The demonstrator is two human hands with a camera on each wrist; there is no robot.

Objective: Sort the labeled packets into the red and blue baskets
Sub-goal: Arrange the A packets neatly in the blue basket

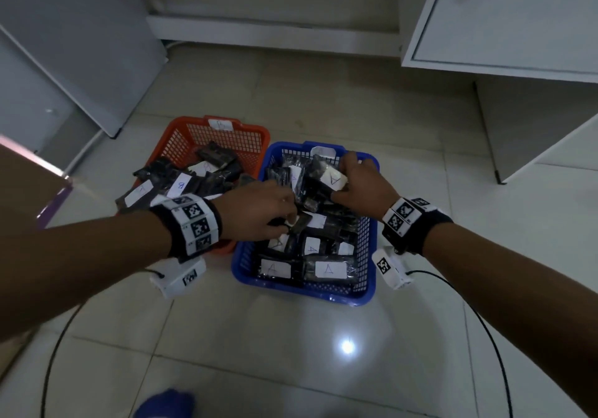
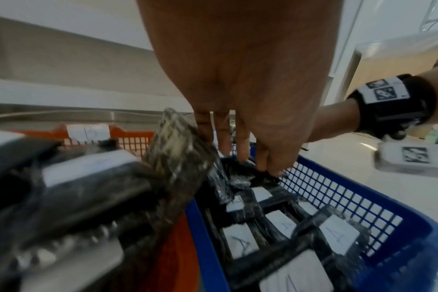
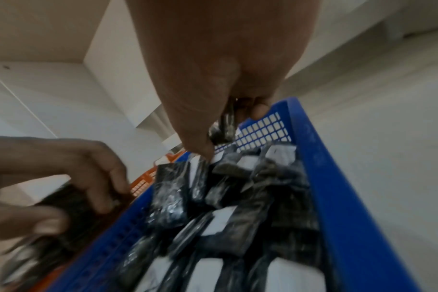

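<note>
The red basket [image 1: 181, 131], tagged B, holds dark packets with white B labels [image 1: 181, 184]. To its right, the blue basket [image 1: 304, 291] is full of packets labelled A [image 1: 330, 268]. My left hand [image 1: 291, 221] is over the blue basket's left side, its thumb and curled fingers gripping a dark packet [image 1: 301, 223]. The left wrist view shows that packet [image 2: 180, 146] standing on end beside the fingers [image 2: 238, 150]. At the basket's far end my right hand [image 1: 343, 178] pinches an A-labelled packet [image 1: 323, 175]. The right wrist view shows the thumb and fingers [image 3: 260, 111] around its dark edge [image 3: 223, 128].
Both baskets sit on a pale tiled floor. A white cabinet [image 1: 504, 29] stands at the back right and grey panels [image 1: 81, 45] at the left. A brown box corner [image 1: 29, 184] is at the left edge. Black cables [image 1: 485, 330] loop over the near floor beside a blue shoe [image 1: 165, 404].
</note>
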